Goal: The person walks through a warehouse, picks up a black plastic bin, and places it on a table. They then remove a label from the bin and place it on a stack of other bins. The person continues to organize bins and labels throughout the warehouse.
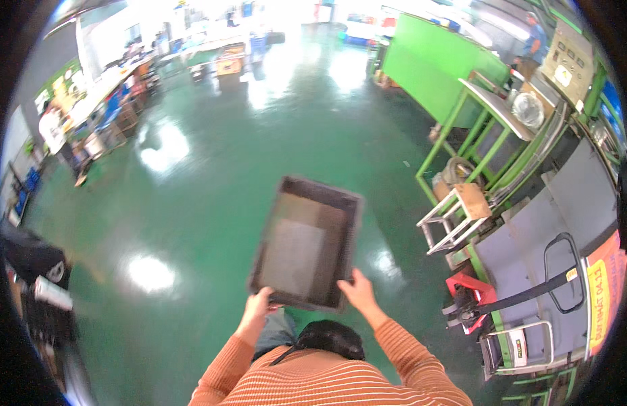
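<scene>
Orange striped top point(320, 386) is closest, worn by the person, with both arms reaching out in front. Just past it are the two hands. The left grip point(257, 308) is closed on the near left corner of a dark tray point(351, 237), with the thumb on the rim. The right grip point(359, 293) is closed on the right long side of the same tray, close to its near corner. The fingers under the tray are hidden, so one cannot tell how they bend.

The tray is between the two grips and pokes out ahead of them. Its long way runs away from the hands, and its far end leans a bit to the right. Both grips touch it, so neither is left out, but the right one sits a little farther forward. Most of the tray lies ahead of both grips. Its inside shows a pale patch, and it is hard to tell if that is a sheet or just light.

Green floor point(205, 223) spreads out ahead and to the left of the left grip. Well to the right of the right grip is a red pallet truck point(477, 291). Ahead and to the right is a stool point(473, 201) with a wooden seat.
</scene>
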The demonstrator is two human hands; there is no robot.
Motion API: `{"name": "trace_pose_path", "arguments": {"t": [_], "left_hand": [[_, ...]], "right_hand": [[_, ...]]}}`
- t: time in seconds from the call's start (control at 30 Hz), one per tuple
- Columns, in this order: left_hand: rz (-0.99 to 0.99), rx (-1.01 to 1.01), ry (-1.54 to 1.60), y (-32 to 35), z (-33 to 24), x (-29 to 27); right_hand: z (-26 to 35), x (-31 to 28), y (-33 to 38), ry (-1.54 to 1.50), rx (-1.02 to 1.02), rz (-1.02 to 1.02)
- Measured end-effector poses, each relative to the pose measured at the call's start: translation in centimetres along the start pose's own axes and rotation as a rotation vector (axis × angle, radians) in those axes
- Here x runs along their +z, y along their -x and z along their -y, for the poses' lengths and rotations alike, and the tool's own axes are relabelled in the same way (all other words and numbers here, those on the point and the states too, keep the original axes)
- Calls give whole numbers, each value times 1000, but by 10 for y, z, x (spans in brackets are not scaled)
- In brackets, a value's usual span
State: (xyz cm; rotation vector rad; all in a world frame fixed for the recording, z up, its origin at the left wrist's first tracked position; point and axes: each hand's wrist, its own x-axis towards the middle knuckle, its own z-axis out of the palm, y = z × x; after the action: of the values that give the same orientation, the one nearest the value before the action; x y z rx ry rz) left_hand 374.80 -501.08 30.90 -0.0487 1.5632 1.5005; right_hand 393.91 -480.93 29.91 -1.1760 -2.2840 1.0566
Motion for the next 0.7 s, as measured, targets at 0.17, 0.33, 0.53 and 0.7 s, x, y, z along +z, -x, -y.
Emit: {"name": "trace_pose_path", "arguments": {"t": [0.17, 0.33, 0.53, 0.7], "left_hand": [[-25, 1, 19, -194, -96, 37], [244, -9, -156, -395, -244, 142], [910, 206, -573, -622, -465, 318], [451, 427, -589, -929, -538, 356]], "right_hand": [[-18, 61, -244, -418, 264, 284], [-55, 47, -441, -456, 430, 56], [-136, -27, -635, -983, 921, -292], [-235, -49, -812, -1305, 1246, -637]]}}
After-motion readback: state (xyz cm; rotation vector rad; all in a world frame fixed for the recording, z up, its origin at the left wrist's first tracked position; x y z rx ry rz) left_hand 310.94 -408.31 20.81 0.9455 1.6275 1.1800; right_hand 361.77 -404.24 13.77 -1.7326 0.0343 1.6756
